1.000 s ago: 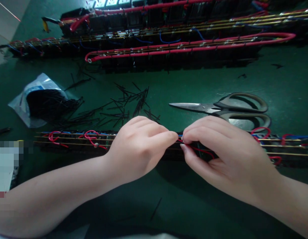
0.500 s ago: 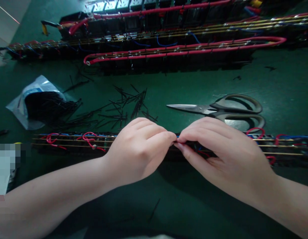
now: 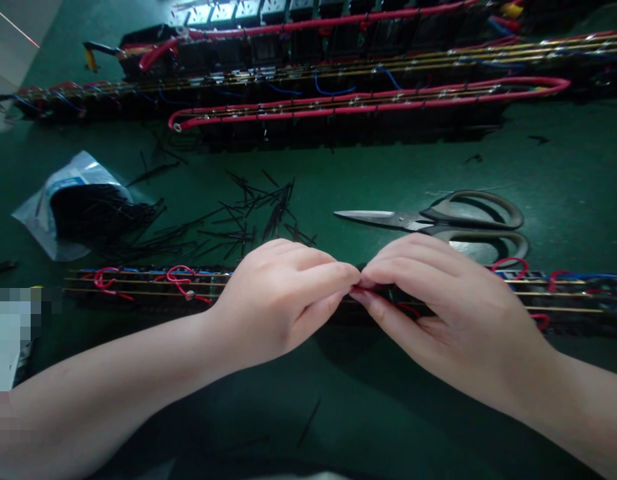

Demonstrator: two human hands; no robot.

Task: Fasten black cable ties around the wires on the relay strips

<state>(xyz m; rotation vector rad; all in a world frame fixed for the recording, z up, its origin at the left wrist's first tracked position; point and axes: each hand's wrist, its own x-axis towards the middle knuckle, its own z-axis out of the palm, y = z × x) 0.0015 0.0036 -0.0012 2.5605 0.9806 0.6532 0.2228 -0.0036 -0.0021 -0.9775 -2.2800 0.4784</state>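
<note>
My left hand [image 3: 288, 293] and my right hand [image 3: 448, 300] meet fingertip to fingertip over a long dark strip assembly [image 3: 563, 303] with brass-coloured rods and red and blue wires. Both hands are closed in a pinch. What lies between the fingertips is too small and too covered to make out. Red wire loops [image 3: 178, 277] stick up from the strip left of my left hand. Scissors [image 3: 428, 220] with dark handles lie just beyond my right hand, blades pointing left.
A clear plastic bag [image 3: 83, 173] spills thin black cable ties at the left. More loose black ties [image 3: 248, 213] are scattered beyond my left hand. Across the back of the green table [image 3: 388, 400] lie similar assemblies with thick red cable [image 3: 378, 103]. A pixelated patch covers the left edge.
The fingertips of my left hand have shifted slightly right and up, closer against those of my right hand. The assembly and the other things lie almost as before.
</note>
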